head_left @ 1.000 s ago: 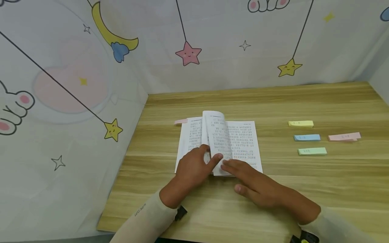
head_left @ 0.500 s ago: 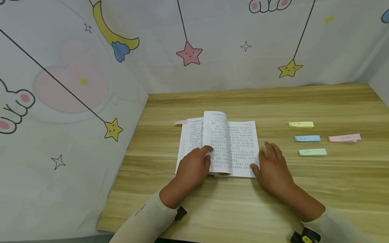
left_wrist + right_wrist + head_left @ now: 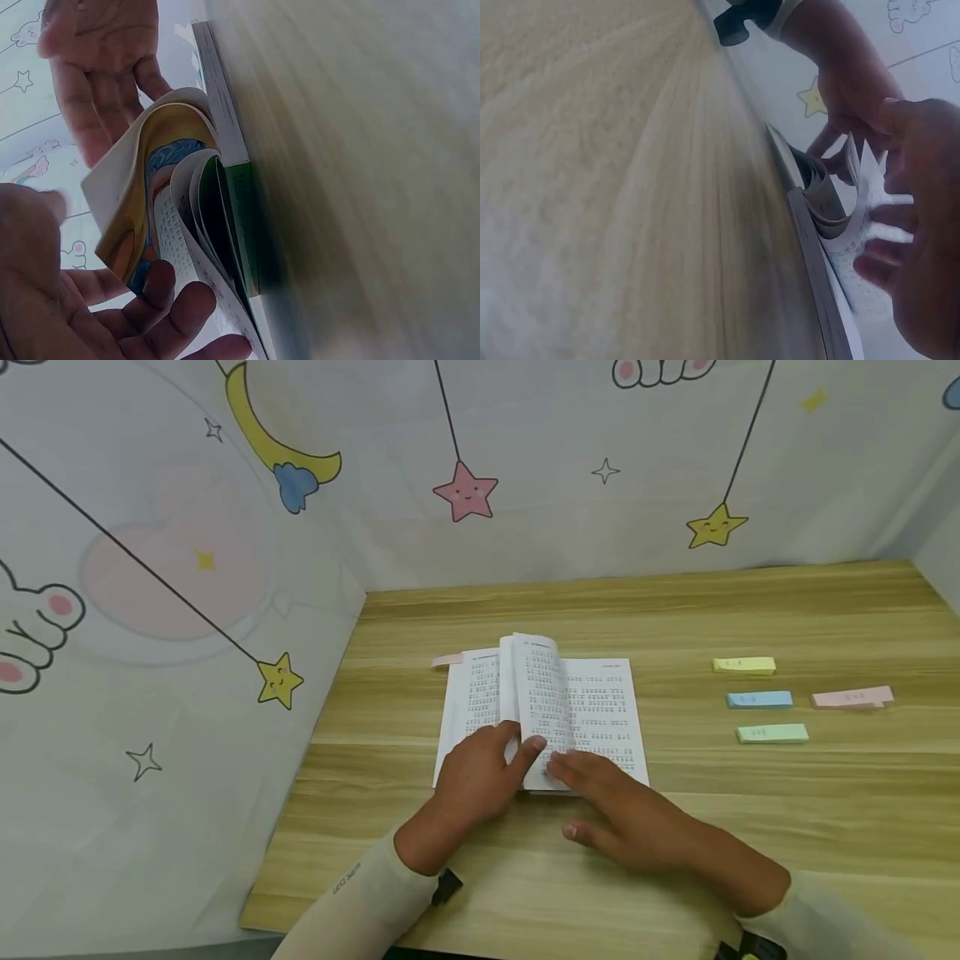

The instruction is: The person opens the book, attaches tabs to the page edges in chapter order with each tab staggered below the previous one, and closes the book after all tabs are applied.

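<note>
A book (image 3: 603,706) lies spread on the wooden table, with lines of print on both sides. Some of its pages (image 3: 542,693) stand curled up at the middle. My left hand (image 3: 476,777) holds these near the bottom, fingers behind and thumb to the front. In the left wrist view, a raised leaf (image 3: 166,131) with a yellow and blue picture bends above the green-edged cover (image 3: 241,217). Extended fingers of my right hand (image 3: 645,818) reach the lower part of the standing page, its thumb spread away. A pink tab (image 3: 447,660) sticks out at the book's upper left.
To the right of the book lie yellow (image 3: 742,666), blue (image 3: 759,700), green (image 3: 772,734) and pink (image 3: 852,697) paper strips. A white cloth with printed stars hangs behind the table (image 3: 637,610). A dark device sits at each wrist.
My right hand went out to the book's right edge, then came back to the middle pages. The left thumb, tucked in half a second ago, is out again over a raised page.
</note>
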The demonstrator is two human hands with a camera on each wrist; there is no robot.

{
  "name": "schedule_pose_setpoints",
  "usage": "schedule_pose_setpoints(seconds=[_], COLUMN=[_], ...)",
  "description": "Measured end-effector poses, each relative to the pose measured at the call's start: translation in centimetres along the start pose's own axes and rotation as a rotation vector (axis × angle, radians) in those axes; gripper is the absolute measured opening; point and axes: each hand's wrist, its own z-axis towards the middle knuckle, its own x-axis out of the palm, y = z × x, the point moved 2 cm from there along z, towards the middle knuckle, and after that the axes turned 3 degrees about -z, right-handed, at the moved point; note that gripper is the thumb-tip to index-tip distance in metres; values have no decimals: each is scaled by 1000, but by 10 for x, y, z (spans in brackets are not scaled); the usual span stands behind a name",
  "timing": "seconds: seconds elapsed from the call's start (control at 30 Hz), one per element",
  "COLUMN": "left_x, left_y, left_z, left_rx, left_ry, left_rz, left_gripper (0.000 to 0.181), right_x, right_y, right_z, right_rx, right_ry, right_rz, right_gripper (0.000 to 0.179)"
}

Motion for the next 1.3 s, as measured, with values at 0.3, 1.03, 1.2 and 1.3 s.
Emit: schedule_pose_setpoints(seconds=[0.3, 1.03, 1.2, 1.3], left_x=[1, 0, 0, 0], left_y=[3, 3, 3, 2], left_z=[0, 2, 3, 3], left_rx=[-14, 6, 17, 21], left_ry=[-51, -55, -57, -56], left_rz=[62, 59, 92, 97], left_gripper=[50, 32, 39, 42], right_x=[-14, -13, -3, 2], right_y=[-19, -22, -4, -1], right_z=[-2, -2, 2, 2], right_rx=[362, 191, -193, -236], right_ry=[-195, -228, -116, -88], right_rz=[-172, -292, -198, -225], right_gripper=[55, 71, 83, 82])
